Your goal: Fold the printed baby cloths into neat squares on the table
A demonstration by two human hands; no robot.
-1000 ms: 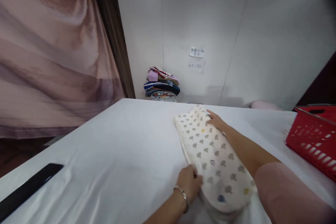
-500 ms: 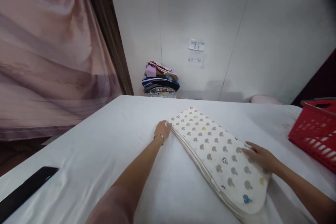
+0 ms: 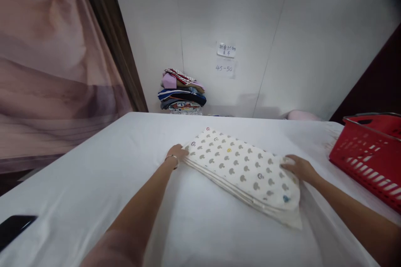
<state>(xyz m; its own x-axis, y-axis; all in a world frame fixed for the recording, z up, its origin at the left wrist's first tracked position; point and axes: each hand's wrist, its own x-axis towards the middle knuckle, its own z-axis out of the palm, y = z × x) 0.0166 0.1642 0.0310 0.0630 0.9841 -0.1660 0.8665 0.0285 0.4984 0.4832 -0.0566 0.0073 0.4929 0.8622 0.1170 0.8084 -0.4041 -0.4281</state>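
A cream cloth [image 3: 239, 162], printed with grey mushroom shapes and a few coloured ones, lies folded in several layers on the white-covered table [image 3: 94, 183]. It sits aslant, its right end nearer to me. At its left end my left hand [image 3: 177, 154], with a bracelet at the wrist, is closed on the folded corner. My right hand [image 3: 302, 170] grips the right end, thumb on top and the other fingers hidden under the cloth. A loose-looking layer hangs out at the near right corner.
A red plastic basket [image 3: 369, 154] stands at the table's right side. A black phone-like object [image 3: 15, 229] lies at the near left. Beyond the far edge is a stack of folded fabrics [image 3: 182, 94] by the wall. A pink curtain [image 3: 46, 71] hangs at left.
The cloth has turned to lie more crosswise, its right end swinging away from me. My right hand has closed on that end. My view has shifted slightly to the right.
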